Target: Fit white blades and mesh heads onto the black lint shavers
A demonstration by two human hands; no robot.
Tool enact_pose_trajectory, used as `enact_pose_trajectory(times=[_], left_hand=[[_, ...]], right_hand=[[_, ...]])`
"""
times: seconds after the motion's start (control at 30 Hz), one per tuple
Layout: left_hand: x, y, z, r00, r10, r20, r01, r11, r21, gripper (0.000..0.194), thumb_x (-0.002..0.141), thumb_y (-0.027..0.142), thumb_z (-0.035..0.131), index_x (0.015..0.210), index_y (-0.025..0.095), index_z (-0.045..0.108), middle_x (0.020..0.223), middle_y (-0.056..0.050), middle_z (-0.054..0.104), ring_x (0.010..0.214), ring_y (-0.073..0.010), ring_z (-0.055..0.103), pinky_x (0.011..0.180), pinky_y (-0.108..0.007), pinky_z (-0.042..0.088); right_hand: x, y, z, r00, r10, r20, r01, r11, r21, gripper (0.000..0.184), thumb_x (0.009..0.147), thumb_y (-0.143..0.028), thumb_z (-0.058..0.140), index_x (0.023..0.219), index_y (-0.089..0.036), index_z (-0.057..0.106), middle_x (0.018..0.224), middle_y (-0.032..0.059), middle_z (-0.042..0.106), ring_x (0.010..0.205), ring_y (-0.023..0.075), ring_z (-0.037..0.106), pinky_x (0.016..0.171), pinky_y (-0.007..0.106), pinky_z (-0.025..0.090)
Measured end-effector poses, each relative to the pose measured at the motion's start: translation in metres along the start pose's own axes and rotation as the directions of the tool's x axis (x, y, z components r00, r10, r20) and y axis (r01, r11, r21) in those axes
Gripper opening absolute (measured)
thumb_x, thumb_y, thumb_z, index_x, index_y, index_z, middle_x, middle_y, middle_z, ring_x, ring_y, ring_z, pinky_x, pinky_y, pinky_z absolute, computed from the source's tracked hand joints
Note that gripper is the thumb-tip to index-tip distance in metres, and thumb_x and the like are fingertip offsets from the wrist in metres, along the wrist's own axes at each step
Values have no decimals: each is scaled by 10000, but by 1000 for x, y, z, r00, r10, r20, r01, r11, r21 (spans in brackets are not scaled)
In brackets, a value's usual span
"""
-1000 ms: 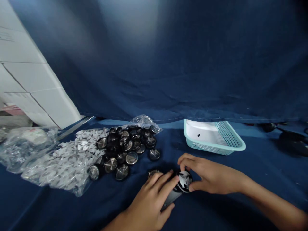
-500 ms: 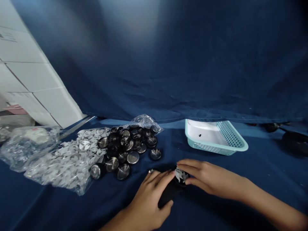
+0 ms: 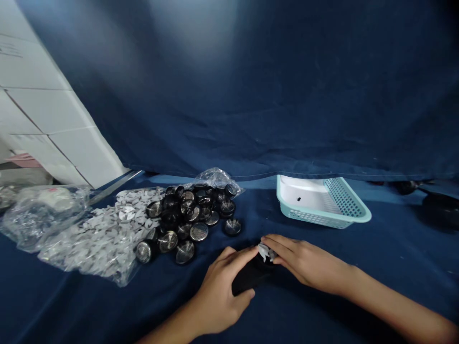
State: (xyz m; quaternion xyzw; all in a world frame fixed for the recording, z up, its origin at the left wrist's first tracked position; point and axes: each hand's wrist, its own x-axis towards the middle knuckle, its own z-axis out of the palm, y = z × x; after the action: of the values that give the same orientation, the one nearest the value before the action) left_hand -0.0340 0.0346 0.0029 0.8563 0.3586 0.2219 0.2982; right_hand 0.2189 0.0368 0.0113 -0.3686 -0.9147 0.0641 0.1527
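Note:
My left hand (image 3: 224, 291) is wrapped round a black cylindrical body (image 3: 247, 278), which lies tilted with its far end toward the right. At that end sits a light grey finned plastic piece (image 3: 265, 252). The fingers of my right hand (image 3: 304, 263) close on this piece from the right, and my left index fingertip touches its left side. Whether the piece is seated in the cylinder is hidden by my fingers. Beyond my left hand lies a pile of round black caps with perforated metal faces (image 3: 199, 231).
Left of the caps, a clear plastic bag (image 3: 122, 277) holds many grey pieces (image 3: 107, 234). A turquoise basket (image 3: 322, 219) with a small black bit (image 3: 299, 199) inside stands at the back right. A blue curtain (image 3: 251, 105) hangs behind; dark objects (image 3: 442, 205) lie far right.
Both hands have shifted slightly up and left with the cylinder. My right fingers have moved further over the grey piece, covering more of it.

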Motion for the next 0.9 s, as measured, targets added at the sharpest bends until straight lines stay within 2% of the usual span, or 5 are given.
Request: enact_pose_trajectory(times=[0.17,0.37,0.67,0.9], left_hand=[[1,-1,0,999,32,16,-32,999,8,790,730,106,604,1444,314,341,1403,-26,495,1179,-240,483,1039,-466,418],[1,5,0,1000,15,0,-15,999,46,760,734,133,595,1428,310,341,1301,-48,557,1125,-259,509,977,-483,453],[2,9,-1,1000,19,21,-20,999,45,798,728,124,584,1447,319,299,1337,-30,541,1142,-257,495,997,-481,440],[0,8,2,1000,17,16,-18,999,39,820,724,125,591,1462,308,285,1356,-35,528,1157,-259,485,1014,-485,425]], right_hand=[[1,-3,-10,997,43,56,-48,994,97,482,988,-265,424,1457,-187,344,1394,150,504,1183,272,580,970,449,524],[5,-5,-26,985,79,155,-124,943,310,458,970,-311,468,1413,-218,397,1366,115,474,1156,240,568,1016,413,470],[7,-12,-30,973,117,198,-178,928,327,373,968,-260,458,1330,-179,425,1269,119,504,1053,227,589,948,406,488],[7,-12,-35,968,114,223,-187,922,340,400,971,-297,456,1360,-211,415,1331,101,481,1111,231,572,987,404,461]])
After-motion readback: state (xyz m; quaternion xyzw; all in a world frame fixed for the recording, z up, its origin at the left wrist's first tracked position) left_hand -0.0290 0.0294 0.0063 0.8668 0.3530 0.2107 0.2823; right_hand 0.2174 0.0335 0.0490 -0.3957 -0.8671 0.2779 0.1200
